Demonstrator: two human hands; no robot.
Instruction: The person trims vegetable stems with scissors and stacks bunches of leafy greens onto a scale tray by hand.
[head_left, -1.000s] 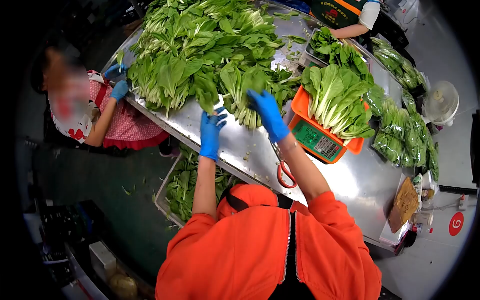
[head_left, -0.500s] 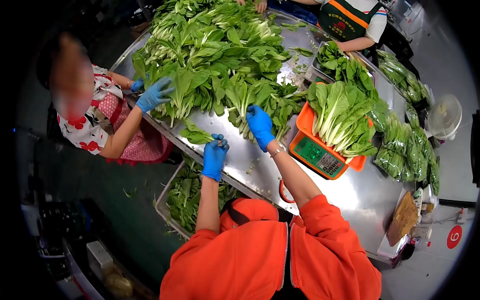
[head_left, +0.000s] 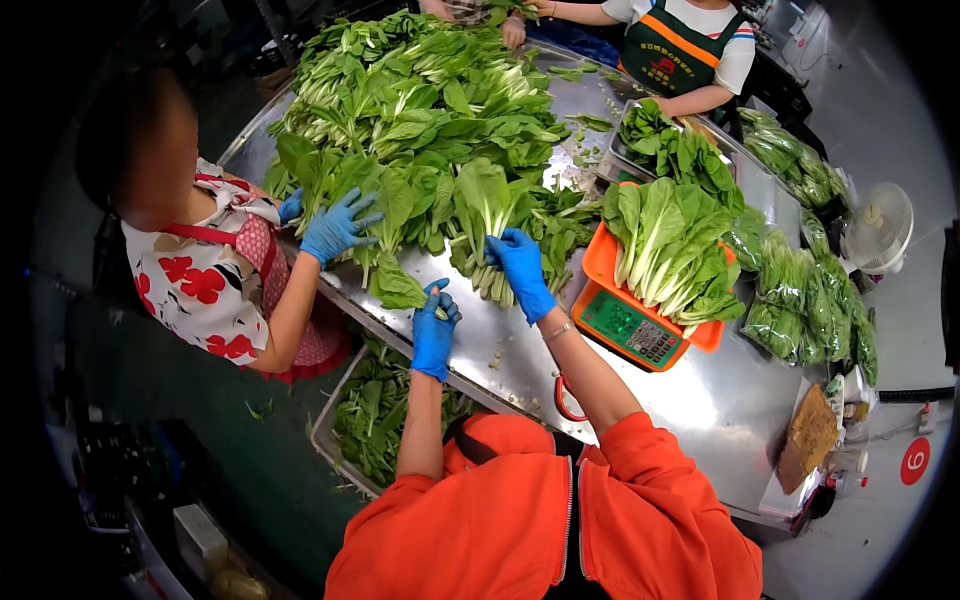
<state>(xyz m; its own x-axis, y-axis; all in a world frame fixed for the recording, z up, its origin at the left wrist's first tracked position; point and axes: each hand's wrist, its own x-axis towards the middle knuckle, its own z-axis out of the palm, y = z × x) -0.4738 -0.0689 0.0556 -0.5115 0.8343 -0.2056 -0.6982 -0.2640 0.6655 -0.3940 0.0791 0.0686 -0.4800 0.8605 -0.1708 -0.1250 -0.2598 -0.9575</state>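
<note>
- The bunch (head_left: 484, 195) lies at the pile (head_left: 410, 120)'s near edge, long axis running away from you, stems toward you.
- Your right hand (head_left: 522, 268), the nearer one, has its fingers closed on those stems.
- Your left hand (head_left: 433, 335) pinches a leafy stalk (head_left: 395, 284) by its stem end, leaves pointing ahead and left, near the worktop (head_left: 720, 400)'s edge.
- Bare metal separates your hands; the orange scale (head_left: 625, 325) bounds the right side.
- A co-worker's gloved hand (head_left: 338, 228) touches greens beyond your stalk.

Head-worn view, facing forward, down.
</note>
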